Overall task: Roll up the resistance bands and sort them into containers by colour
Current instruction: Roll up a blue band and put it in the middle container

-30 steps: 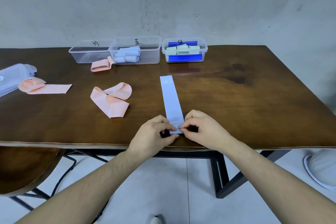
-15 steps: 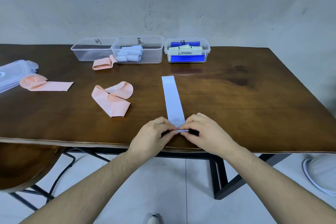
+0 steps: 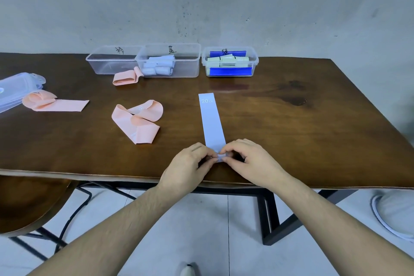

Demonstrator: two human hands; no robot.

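Blue band [image 3: 212, 122] near end pinched, hidden under left hand [image 3: 187, 169], right hand [image 3: 251, 161]

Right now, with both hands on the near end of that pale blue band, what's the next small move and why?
Probably roll the tucked end forward. Both the left hand and right hand pinch the near end of the flat pale blue resistance band, where only a small fold has formed; the rest lies flat toward the containers.

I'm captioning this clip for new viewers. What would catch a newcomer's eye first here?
Both hands, left hand and right hand, pinch the near end of a pale blue band lying flat at the table's front edge. Loose pink bands sprawl to the left, and three clear containers line the far edge.
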